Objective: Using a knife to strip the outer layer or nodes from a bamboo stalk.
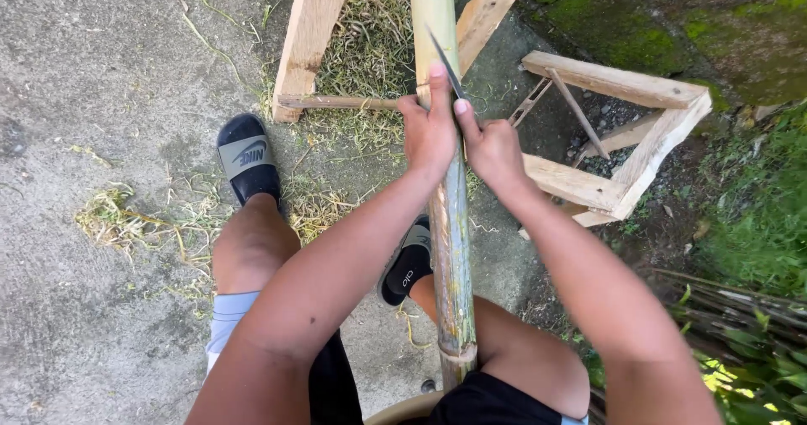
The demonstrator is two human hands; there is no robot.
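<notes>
A long green bamboo pole (pixel 452 257) runs from between my knees up across a wooden trestle (pixel 313 30). My left hand (pixel 429 126) wraps around the pole at mid length, thumb pressed up along it. My right hand (pixel 489 147) grips the handle of a knife, and its dark blade (pixel 445 63) lies slanted against the pole just above my left thumb. Both hands touch each other at the pole.
Bamboo shavings (pixel 353 72) litter the concrete ground under the trestle and at left. A second wooden frame (pixel 626 97) lies to the right. My feet wear black slide sandals (pixel 245 158). Grass and cut stalks (pixel 748 307) are at the right, a mossy wall behind.
</notes>
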